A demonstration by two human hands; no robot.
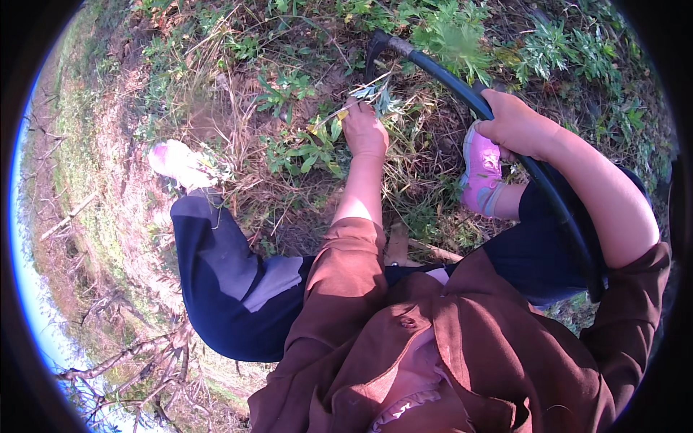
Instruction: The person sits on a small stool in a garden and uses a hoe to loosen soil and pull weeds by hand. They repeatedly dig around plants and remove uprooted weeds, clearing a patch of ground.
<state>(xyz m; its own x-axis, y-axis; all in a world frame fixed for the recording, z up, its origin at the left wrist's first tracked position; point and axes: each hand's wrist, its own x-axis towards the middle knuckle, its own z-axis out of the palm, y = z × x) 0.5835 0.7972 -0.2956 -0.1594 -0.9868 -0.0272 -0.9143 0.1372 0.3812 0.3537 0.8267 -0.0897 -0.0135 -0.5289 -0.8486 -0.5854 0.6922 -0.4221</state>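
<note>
A long, dark-handled hoe crosses the right side of the view, and its dark metal head rests low among the weeds at the top centre. My right hand is closed around the handle, above a pink shoe. Near the middle, my left hand reaches down to the ground, its fingers at some cut stalks and a weed sprig with pale leaves. Whether those fingers grip the stalks cannot be made out. A leafy green weed grows just left of this hand.
My pink shoes stand on either side of the weeds. Dry grass covers the ground on the left, and feathery green plants grow at the top right. Bare branches lie at the lower left, with a pale stick above them.
</note>
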